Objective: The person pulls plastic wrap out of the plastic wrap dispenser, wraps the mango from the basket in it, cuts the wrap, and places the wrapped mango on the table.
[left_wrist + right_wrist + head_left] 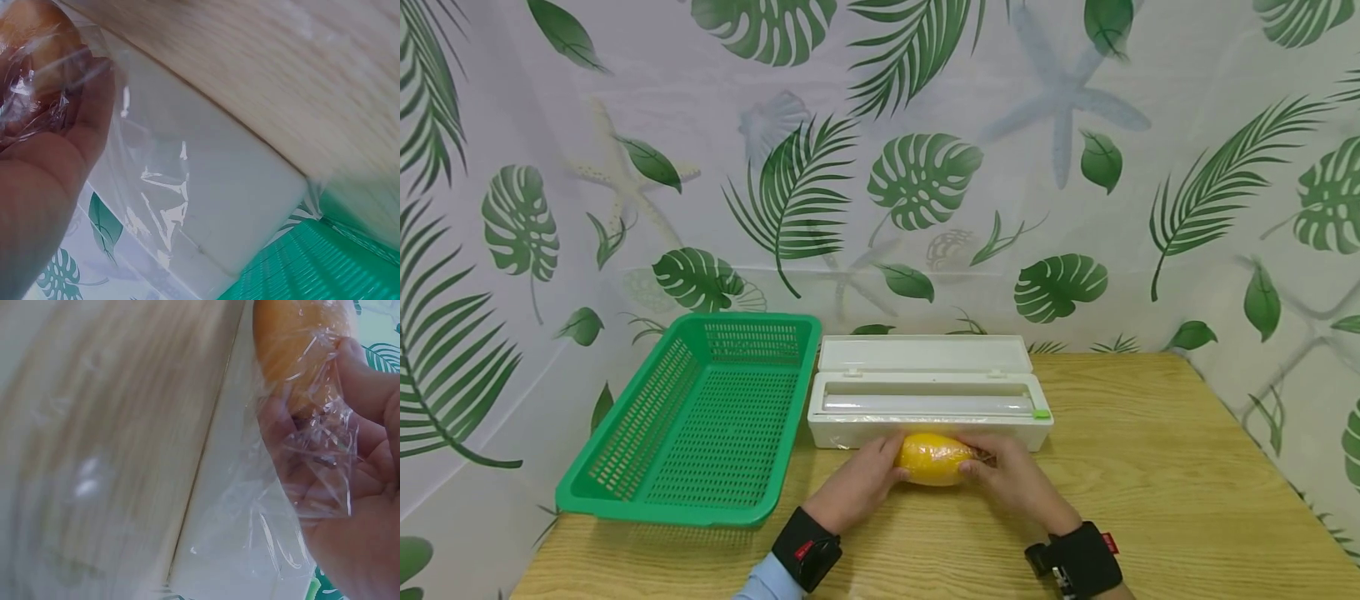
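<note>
currently, in the head view, left hand (861, 483) and right hand (1017, 479) clamp a wrapped yellow object (932, 459) before a white box (925, 379) near the table (1150, 458)'s back edge; left wrist view, fingers (97, 94) curl round it; right wrist view, clear film (325, 481) trails from its end

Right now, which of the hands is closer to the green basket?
The left. The left hand holds the near-side end of the yellow fruit, right of the green basket; the right hand grips the fruit's far end, farther away.
</note>
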`<state>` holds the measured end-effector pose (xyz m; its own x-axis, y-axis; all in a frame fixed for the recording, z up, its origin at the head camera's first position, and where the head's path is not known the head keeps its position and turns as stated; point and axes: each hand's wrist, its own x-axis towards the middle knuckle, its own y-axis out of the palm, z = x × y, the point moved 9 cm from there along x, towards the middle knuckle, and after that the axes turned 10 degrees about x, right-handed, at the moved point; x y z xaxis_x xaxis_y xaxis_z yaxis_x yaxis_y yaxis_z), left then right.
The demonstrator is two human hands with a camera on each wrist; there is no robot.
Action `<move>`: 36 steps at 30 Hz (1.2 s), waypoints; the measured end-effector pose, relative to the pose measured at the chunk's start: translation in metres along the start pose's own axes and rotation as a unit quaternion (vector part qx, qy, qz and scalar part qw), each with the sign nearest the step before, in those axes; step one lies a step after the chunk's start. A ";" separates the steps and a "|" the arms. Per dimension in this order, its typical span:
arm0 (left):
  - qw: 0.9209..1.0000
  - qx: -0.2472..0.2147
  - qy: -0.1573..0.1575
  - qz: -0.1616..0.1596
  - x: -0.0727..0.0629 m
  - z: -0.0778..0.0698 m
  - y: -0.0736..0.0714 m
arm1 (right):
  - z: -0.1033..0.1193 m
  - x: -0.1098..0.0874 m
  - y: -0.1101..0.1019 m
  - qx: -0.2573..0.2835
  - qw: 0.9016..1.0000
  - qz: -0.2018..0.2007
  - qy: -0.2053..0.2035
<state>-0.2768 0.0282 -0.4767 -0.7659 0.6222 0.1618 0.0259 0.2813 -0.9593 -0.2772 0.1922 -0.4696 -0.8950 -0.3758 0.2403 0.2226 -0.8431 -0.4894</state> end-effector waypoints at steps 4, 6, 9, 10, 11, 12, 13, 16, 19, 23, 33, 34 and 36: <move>1.000 -0.005 0.001 0.006 0.000 0.000 0.001 | -0.002 0.001 0.000 0.006 1.000 0.004 0.010; 1.000 -0.012 -0.001 0.010 0.000 0.001 0.002 | -0.003 0.001 0.000 0.008 1.000 0.002 0.018; 1.000 -0.024 -0.005 0.015 0.001 0.002 0.003 | -0.006 0.001 -0.001 0.010 0.999 -0.006 0.032; 0.999 -0.027 -0.005 0.016 0.001 0.002 0.004 | -0.007 0.001 -0.002 0.007 0.999 -0.008 0.035; 0.999 -0.028 -0.004 0.017 0.001 0.002 0.004 | -0.008 0.001 -0.002 0.006 0.999 -0.011 0.038; 0.999 -0.028 -0.003 0.017 0.001 0.002 0.005 | -0.009 0.001 -0.002 0.005 0.999 -0.013 0.040; 0.999 -0.028 -0.003 0.019 0.001 0.002 0.005 | -0.009 0.001 -0.002 0.004 0.999 -0.011 0.039; 0.999 -0.033 -0.006 0.024 0.000 0.003 0.007 | -0.009 0.001 -0.002 0.008 0.999 -0.004 0.035; 0.998 -0.044 -0.013 0.030 0.000 0.004 0.009 | -0.009 0.001 0.000 0.014 0.999 0.006 0.034; 0.998 -0.053 -0.020 0.037 -0.001 0.005 0.010 | -0.010 0.002 0.001 0.014 0.999 0.014 0.033; 0.995 -0.064 -0.039 0.063 0.001 0.009 0.017 | -0.011 0.003 0.003 -0.005 0.999 0.018 0.039; 0.995 -0.065 -0.041 0.064 0.001 0.009 0.017 | -0.010 0.003 0.003 -0.006 0.999 0.018 0.039; 0.994 -0.068 -0.047 0.065 0.001 0.010 0.017 | -0.011 0.003 0.003 -0.008 0.999 0.017 0.043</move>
<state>-0.2833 0.0262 -0.4950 -0.8072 0.5902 0.0091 0.2108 0.3026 -0.9295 -0.2835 0.1929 -0.4795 -0.9173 -0.3684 0.1513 0.2471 -0.8244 -0.5092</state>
